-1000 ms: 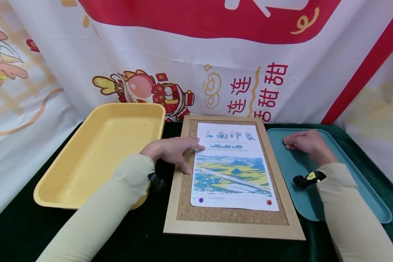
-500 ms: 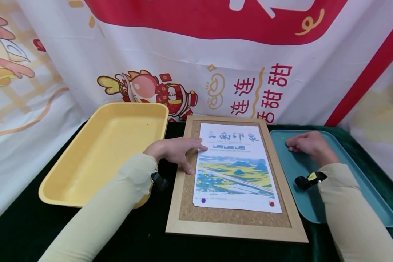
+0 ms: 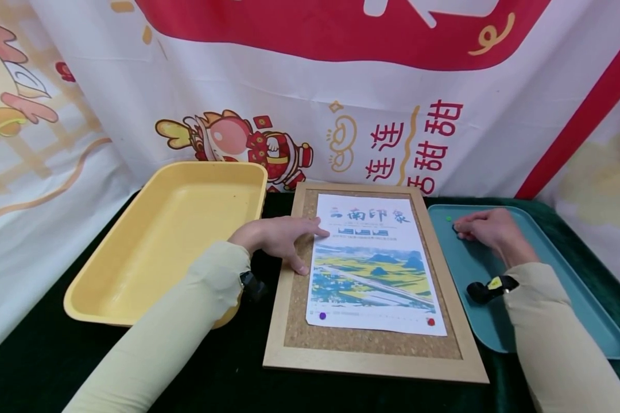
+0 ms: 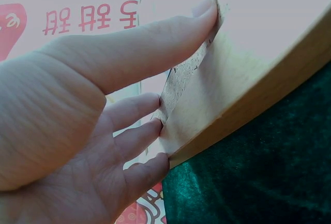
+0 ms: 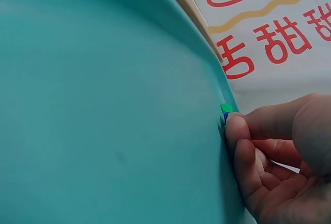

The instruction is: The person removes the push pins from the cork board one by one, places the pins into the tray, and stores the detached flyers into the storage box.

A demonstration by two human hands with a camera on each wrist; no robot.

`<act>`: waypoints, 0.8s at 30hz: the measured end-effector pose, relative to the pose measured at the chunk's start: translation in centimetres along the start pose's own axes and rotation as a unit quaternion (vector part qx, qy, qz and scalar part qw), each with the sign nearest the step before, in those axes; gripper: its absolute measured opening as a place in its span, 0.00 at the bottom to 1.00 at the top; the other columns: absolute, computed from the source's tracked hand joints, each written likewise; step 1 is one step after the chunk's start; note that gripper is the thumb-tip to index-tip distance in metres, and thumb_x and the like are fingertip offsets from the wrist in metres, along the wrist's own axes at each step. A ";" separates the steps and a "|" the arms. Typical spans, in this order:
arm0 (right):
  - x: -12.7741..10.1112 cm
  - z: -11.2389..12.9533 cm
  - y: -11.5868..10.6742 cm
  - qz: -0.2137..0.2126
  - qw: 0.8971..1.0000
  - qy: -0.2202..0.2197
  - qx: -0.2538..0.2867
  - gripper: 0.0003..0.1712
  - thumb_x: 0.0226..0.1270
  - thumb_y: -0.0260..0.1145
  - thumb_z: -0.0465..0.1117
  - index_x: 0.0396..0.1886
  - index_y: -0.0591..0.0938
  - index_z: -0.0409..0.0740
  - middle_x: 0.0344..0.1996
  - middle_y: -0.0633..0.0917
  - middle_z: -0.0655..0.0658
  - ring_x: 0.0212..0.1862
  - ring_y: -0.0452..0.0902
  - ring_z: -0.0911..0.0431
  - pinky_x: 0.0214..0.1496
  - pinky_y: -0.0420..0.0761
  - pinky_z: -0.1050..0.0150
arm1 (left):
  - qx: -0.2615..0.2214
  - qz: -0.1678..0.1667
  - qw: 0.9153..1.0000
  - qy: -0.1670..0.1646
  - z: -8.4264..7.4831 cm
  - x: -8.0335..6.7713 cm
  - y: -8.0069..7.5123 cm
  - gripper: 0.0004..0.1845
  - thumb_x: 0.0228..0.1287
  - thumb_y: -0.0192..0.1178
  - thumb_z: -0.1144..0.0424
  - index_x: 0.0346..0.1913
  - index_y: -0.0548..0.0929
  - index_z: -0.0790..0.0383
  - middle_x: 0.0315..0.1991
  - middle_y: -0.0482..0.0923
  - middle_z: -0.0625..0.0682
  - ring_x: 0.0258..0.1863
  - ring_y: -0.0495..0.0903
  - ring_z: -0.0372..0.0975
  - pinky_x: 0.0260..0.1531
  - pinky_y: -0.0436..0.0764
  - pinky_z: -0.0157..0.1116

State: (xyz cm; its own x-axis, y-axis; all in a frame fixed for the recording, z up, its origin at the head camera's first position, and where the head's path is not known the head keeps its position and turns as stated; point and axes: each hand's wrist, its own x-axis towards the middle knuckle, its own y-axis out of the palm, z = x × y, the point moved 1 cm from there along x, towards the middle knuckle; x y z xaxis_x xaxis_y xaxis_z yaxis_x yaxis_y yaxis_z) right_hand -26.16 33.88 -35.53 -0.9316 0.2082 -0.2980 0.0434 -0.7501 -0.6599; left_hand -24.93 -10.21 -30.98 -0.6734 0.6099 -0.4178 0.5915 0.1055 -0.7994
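Blue, barely visible, a small push pin (image 5: 226,116) sits at the fingertips of the right hand (image 3: 488,228), whose fingers are curled over it on the flat teal plastic tray (image 3: 547,269); whether they actually pinch it cannot be told. A small green push pin (image 3: 448,218) lies on the tray just beside those fingertips, at about 10 o'clock from the hand. At 9 o'clock from the tray is the wood-framed cork board (image 3: 294,310), carrying a white printed paper poster (image 3: 374,264) with a landscape picture. A purple pin (image 3: 322,315) and a red pin (image 3: 431,322) mark the poster's near corners, at 7 and 5 o'clock. The left hand (image 3: 279,238) rests with straight, spread fingers on the board's left side, its forefinger tip pressing the poster's upper left edge, its thumb on bare cork. Farther out at 9 o'clock stands a deep yellow plastic tray (image 3: 108,287). All lie on dark green cloth (image 3: 41,361), with a red-and-white cartoon banner (image 3: 310,103) behind at 12 o'clock.
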 end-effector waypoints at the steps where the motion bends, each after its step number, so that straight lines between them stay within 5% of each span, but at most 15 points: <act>1: 0.0 -0.1 0.0 0.001 1.000 -0.002 0.000 0.26 0.85 0.59 0.47 0.71 0.79 0.35 0.58 0.86 0.36 0.50 0.80 0.49 0.51 0.79 0.62 | 0.000 0.000 1.000 0.000 0.0 0.0 0.0 0.47 0.65 0.76 0.53 0.83 0.65 0.43 0.89 0.43 0.49 0.89 0.41 0.46 0.87 0.48 0.52; 8: 0.0 -0.4 -0.1 0.009 1.000 -0.011 0.009 0.26 0.85 0.58 0.46 0.72 0.78 0.36 0.62 0.83 0.36 0.49 0.81 0.51 0.45 0.83 0.69 | -0.005 0.000 1.000 -0.003 -0.1 0.0 0.0 0.46 0.65 0.76 0.54 0.83 0.65 0.43 0.89 0.43 0.49 0.89 0.42 0.46 0.87 0.49 0.52; 24: -0.4 -0.6 -0.4 0.030 0.998 0.000 0.053 0.30 0.86 0.56 0.50 0.79 0.72 0.41 0.64 0.80 0.42 0.52 0.80 0.56 0.50 0.82 0.71 | -0.009 0.002 1.000 0.004 0.0 -0.2 -0.1 0.46 0.65 0.76 0.53 0.83 0.65 0.44 0.89 0.43 0.49 0.89 0.41 0.47 0.87 0.48 0.53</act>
State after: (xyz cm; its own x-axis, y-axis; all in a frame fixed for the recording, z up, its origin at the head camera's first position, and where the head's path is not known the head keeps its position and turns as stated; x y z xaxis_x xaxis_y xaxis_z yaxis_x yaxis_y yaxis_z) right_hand -25.62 34.44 -35.58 -0.9286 0.1601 -0.3349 0.0613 -0.8237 -0.5637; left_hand -24.87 -10.32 -30.80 -0.6681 0.6160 -0.4175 0.6023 0.1181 -0.7895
